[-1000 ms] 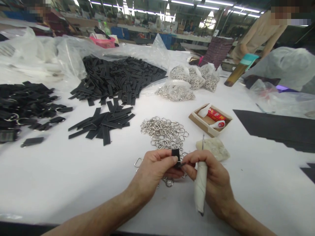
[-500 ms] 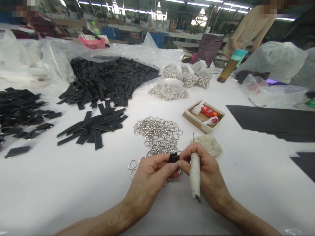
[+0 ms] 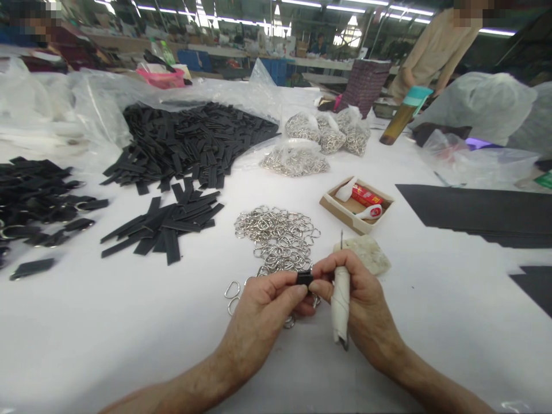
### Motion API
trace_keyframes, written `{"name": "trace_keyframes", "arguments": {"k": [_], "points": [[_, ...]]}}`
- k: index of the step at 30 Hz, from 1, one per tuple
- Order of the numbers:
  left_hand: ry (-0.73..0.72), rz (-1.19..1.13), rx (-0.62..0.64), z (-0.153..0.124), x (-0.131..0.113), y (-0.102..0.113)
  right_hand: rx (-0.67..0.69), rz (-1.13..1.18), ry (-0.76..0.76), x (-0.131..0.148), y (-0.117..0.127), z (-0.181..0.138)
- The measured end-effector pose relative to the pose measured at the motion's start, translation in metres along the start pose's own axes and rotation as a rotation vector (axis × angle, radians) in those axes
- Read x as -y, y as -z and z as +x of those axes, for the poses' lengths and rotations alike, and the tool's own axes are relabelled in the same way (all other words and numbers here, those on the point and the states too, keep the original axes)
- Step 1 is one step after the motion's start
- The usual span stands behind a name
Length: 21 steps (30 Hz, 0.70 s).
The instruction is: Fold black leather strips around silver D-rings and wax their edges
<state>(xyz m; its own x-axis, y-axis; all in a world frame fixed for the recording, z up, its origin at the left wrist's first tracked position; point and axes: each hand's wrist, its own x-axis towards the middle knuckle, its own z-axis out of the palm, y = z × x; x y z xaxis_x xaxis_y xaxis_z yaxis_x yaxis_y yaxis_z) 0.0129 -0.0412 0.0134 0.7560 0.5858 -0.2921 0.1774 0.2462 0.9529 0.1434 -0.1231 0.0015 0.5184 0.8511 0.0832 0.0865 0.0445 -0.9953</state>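
Note:
My left hand pinches a short black strap, which is folded over between thumb and forefinger. Against the strap's right side press the fingertips of my right hand. That hand also grips an awl-like tool with a white wrapped handle, its thin metal point upward. Whether a ring sits in the fold is hidden by my fingers. Just beyond both hands lies a heap of metal D-rings, a few of them loose beside my left hand.
Flat black straps form a small pile and a large heap. Ringed straps lie far left. Behind are bags of rings. To the right are a box, a pale block, a bottle and black sheets.
The folded strap has turned slightly between my fingers, and its two ends now sit closer together. The white-handled tool has tilted a little. Both hands stay in nearly the same place.

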Motion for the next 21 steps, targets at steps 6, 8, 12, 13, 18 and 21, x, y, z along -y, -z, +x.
{"name": "trace_keyframes", "arguments": {"k": [6,8,12,13,18,21], "points": [[-0.006,0.015,0.008,-0.0005,0.0002,-0.0009,0.027,0.067,-0.029,-0.0004,0.0003,0.0],[-0.012,0.028,0.01,-0.0002,0.0006,-0.0015,0.038,0.065,-0.022,-0.0003,0.0003,0.0003],[-0.024,0.115,-0.01,-0.0002,-0.0006,-0.0024,0.044,0.043,-0.021,-0.0011,0.0007,0.0009],[-0.038,0.17,-0.024,-0.0003,-0.0014,-0.0025,0.04,0.03,-0.019,-0.0014,0.0009,0.0009],[-0.214,0.373,-0.135,-0.0001,-0.0048,-0.0026,0.031,0.017,-0.021,-0.0017,0.0018,0.0002],[-0.058,0.208,-0.037,0.0018,-0.0047,-0.0026,0.044,0.022,-0.033,-0.0016,0.0025,0.0]]}}
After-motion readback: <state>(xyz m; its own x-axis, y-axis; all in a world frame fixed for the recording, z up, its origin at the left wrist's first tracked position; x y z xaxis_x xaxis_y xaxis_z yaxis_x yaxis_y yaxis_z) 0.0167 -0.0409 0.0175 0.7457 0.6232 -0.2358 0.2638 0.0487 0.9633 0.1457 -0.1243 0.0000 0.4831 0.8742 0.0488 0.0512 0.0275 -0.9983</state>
